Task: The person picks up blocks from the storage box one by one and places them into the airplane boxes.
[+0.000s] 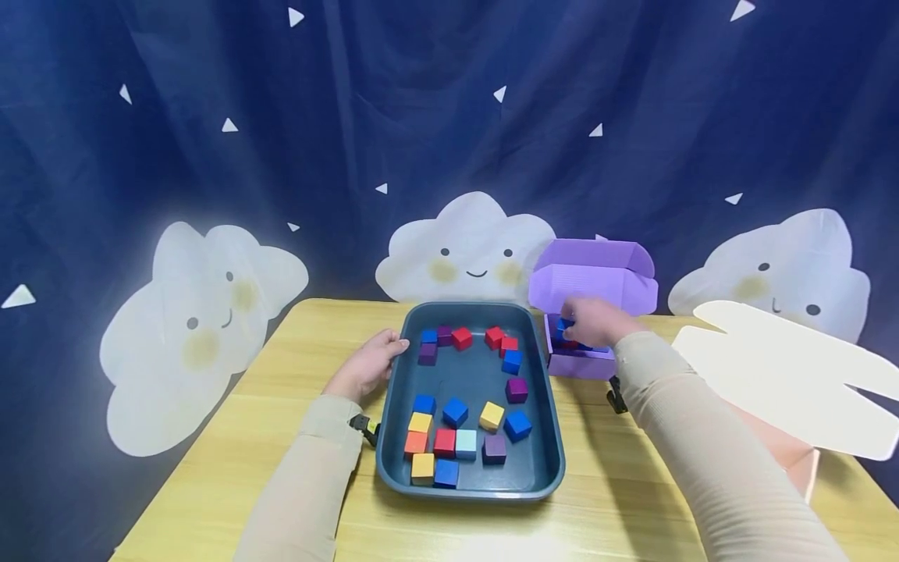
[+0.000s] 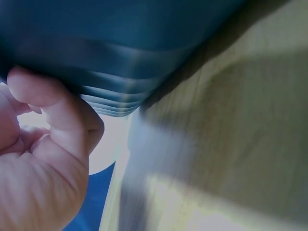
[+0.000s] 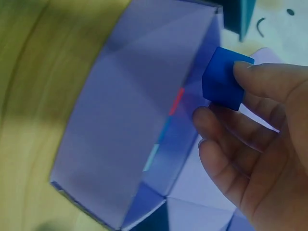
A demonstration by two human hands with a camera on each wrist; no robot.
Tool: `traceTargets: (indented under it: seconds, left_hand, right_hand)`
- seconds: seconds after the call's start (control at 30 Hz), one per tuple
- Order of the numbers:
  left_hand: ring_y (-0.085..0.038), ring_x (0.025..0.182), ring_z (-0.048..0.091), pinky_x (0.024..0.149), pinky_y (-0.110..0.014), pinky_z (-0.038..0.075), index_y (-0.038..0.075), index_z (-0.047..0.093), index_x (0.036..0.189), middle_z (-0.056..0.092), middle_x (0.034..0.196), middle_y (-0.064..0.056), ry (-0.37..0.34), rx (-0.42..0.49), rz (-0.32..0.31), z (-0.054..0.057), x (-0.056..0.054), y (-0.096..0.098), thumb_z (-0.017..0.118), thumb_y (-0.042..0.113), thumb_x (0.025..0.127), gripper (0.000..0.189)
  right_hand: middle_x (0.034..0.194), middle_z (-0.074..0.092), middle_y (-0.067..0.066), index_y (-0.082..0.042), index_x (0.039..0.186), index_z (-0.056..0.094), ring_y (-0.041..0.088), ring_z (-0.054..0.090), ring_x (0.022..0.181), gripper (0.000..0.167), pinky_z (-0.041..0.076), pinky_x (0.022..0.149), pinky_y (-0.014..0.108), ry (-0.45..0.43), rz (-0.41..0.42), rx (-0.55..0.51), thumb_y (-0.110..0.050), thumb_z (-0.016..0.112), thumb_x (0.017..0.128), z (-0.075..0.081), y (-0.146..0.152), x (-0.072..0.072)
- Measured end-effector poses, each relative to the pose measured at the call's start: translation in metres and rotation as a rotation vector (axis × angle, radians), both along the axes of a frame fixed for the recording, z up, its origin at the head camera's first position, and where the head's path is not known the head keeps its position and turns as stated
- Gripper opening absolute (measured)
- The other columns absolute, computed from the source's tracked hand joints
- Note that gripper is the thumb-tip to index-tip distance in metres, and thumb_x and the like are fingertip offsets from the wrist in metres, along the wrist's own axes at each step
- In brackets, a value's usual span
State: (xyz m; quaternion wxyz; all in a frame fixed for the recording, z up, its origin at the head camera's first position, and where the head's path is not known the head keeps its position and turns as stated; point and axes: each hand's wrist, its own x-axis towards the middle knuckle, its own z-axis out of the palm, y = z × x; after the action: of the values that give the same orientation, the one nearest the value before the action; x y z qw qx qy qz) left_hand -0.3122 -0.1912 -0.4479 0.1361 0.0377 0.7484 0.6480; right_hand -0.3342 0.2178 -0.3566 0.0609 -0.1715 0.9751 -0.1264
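At the left side of a dark blue-grey tray [image 1: 472, 495], my left hand [image 1: 368, 363] holds the rim, its curled fingers against the outer wall in the left wrist view. Red, blue, purple, yellow, orange and light blue cubes lie spread inside the tray. Over an open purple box [image 1: 580, 365] is my right hand [image 1: 595, 321], which pinches a blue cube [image 3: 224, 79] between thumb and fingers. In the right wrist view the cube is at the box's opening, and red, blue and light blue pieces show behind the front wall; the rest of the contents is hidden.
The purple box's lid [image 1: 588, 285] stands raised at the back. On the right, partly behind my right forearm, is a pink box [image 1: 801, 472] with a pale, overexposed flap [image 1: 787, 375]. A dark blue curtain [image 1: 435, 101] with clouds hangs behind the wooden table [image 1: 281, 390].
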Motion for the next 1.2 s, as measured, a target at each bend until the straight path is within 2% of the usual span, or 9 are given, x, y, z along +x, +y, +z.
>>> traceTargets:
  seconds: [0.2,0.5,0.67,0.83,1.2]
  left_hand:
    - [-0.019,0.075,0.059,0.068,-0.030,0.050,0.002,0.047,0.106,0.056,0.090,-0.010,0.006,0.002,-0.004,-0.003,0.000,-0.001,0.046,0.021,0.109,0.019]
    - [-0.019,0.075,0.058,0.068,-0.029,0.049,0.000,0.047,0.109,0.056,0.090,-0.010,0.014,-0.013,-0.011,-0.001,0.002,0.002,0.046,0.021,0.109,0.021]
    - [-0.020,0.074,0.057,0.068,-0.030,0.048,0.001,0.047,0.108,0.056,0.089,-0.010,0.007,-0.017,-0.004,-0.001,0.001,0.003,0.046,0.022,0.109,0.021]
    - [-0.021,0.075,0.056,0.070,-0.030,0.048,0.001,0.047,0.109,0.055,0.091,-0.010,0.009,-0.021,0.003,0.001,0.000,0.002,0.046,0.024,0.109,0.023]
    - [-0.020,0.075,0.059,0.068,-0.030,0.050,0.000,0.046,0.107,0.057,0.090,-0.010,0.018,-0.014,0.001,0.000,0.003,0.000,0.047,0.022,0.108,0.022]
  right_hand:
    - [0.097,0.067,0.013,0.000,0.109,0.064,0.034,0.061,0.096,0.026,0.047,0.091,0.055,0.017,0.016,0.025,-0.011,0.071,0.086,-0.016,0.004,-0.002]
    - [0.121,0.065,0.018,-0.006,0.125,0.062,0.038,0.060,0.112,0.034,0.045,0.096,0.060,-0.025,-0.068,0.005,-0.016,0.067,0.092,-0.041,0.001,-0.004]
    - [0.118,0.067,0.017,-0.007,0.122,0.063,0.041,0.061,0.112,0.031,0.045,0.095,0.061,0.011,-0.085,-0.010,-0.015,0.066,0.093,-0.050,-0.001,-0.003]
    - [0.117,0.068,0.016,-0.007,0.123,0.064,0.043,0.061,0.113,0.031,0.045,0.096,0.060,0.037,-0.102,-0.043,-0.012,0.065,0.093,-0.053,-0.001,-0.002]
    - [0.121,0.064,0.024,0.000,0.128,0.058,0.044,0.058,0.117,0.033,0.042,0.101,0.060,-0.011,-0.083,-0.059,-0.011,0.059,0.098,-0.051,-0.001,0.002]
